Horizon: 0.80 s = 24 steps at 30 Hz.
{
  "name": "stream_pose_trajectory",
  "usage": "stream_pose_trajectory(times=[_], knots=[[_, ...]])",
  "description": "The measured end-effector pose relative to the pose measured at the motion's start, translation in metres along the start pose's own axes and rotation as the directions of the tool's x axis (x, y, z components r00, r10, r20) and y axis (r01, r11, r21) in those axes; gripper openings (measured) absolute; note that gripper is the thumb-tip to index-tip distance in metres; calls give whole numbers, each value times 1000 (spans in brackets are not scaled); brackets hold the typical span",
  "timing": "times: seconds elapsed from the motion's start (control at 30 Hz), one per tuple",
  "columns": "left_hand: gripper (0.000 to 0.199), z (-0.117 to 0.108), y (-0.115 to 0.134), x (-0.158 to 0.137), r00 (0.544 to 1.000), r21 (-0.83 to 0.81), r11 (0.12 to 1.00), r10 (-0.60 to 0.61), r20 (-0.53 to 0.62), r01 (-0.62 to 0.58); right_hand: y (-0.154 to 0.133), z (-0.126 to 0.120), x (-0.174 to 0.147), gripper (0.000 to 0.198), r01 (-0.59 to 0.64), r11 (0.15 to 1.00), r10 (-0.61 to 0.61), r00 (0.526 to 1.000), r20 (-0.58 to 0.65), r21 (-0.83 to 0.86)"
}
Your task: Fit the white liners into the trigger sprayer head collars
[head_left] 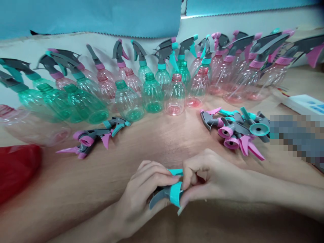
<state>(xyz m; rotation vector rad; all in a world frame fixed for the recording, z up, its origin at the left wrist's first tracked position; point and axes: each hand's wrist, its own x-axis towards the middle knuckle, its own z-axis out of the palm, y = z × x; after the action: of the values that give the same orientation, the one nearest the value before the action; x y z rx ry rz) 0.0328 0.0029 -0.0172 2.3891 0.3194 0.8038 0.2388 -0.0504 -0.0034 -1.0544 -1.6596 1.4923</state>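
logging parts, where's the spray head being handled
The spray head is low in the head view, just right of centre, in the left hand, the right hand at its collar.

At the lower centre of the frame I am gripping a spray head (pixel 175 194) of smooth, opaque plastic, its collar shining softly, above a table (pixel 164 141) whose smooth, wood-like surface is giving off a dull sheen. Across the middle, the bottles (pixel 152 94) are showing glossy, see-through plastic, while the loose triggers (pixel 240 129) at centre right are looking opaque and smooth. At the left edge a red sheet (pixel 17 168) is gleaming like plastic film, and the blue covering (pixel 101 17) up top is looking mostly matt.
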Motion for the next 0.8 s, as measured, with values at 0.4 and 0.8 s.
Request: stream_pose_trajectory(times=[0.4, 0.8], knots=[[19, 2, 6, -2, 1000, -74, 997, -17, 17, 18, 2, 2, 0, 28, -77, 993, 71, 995, 75, 90], [17, 1, 4, -2, 996, -102, 991, -91, -13, 89, -1, -1, -1, 16, 77, 988, -73, 997, 28, -134]])
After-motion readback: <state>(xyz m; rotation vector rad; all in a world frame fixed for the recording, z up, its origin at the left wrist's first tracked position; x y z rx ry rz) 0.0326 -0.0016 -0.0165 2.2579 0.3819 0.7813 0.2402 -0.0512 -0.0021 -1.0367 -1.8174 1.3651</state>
